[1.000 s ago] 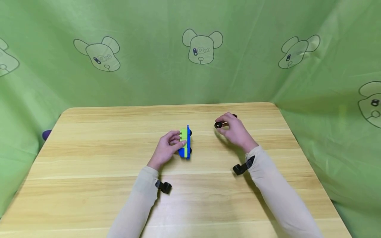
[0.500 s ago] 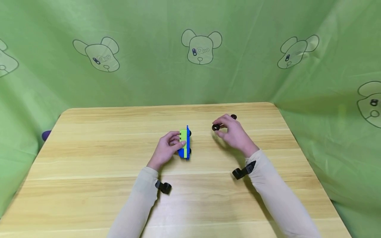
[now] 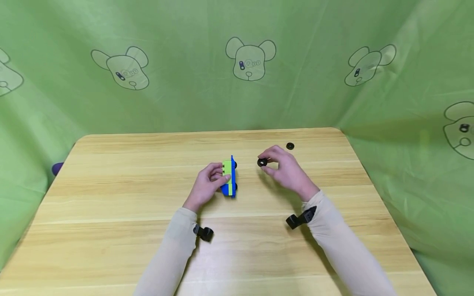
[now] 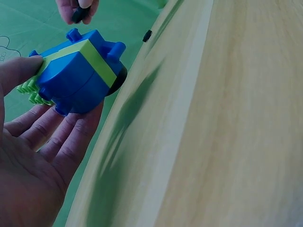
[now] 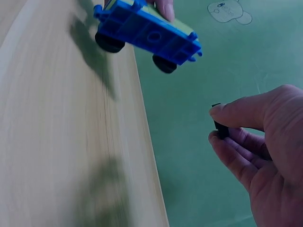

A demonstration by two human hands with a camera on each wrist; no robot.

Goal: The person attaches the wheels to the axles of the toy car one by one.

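A blue and lime-green toy car (image 3: 227, 181) is gripped between thumb and fingers of my left hand (image 3: 205, 185), raised above the table and turned on its side. In the right wrist view its blue underside (image 5: 154, 35) shows pegs, with two black wheels on one side. My right hand (image 3: 286, 170) pinches a black toy wheel (image 3: 262, 162) between thumb and fingertips, to the right of the car and apart from it. One more black wheel (image 3: 290, 146) lies flat on the table beyond the right hand.
The wooden table (image 3: 111, 197) has a far edge against a green curtain (image 3: 177, 90) printed with bear heads. A purple object (image 3: 57, 167) shows past the table's left edge. Each wrist wears a small black camera (image 3: 205, 233).
My right hand has moved left and nearer with the pinched wheel, closer to the car. The wheel on the table is now fully uncovered. My left hand stays about still.
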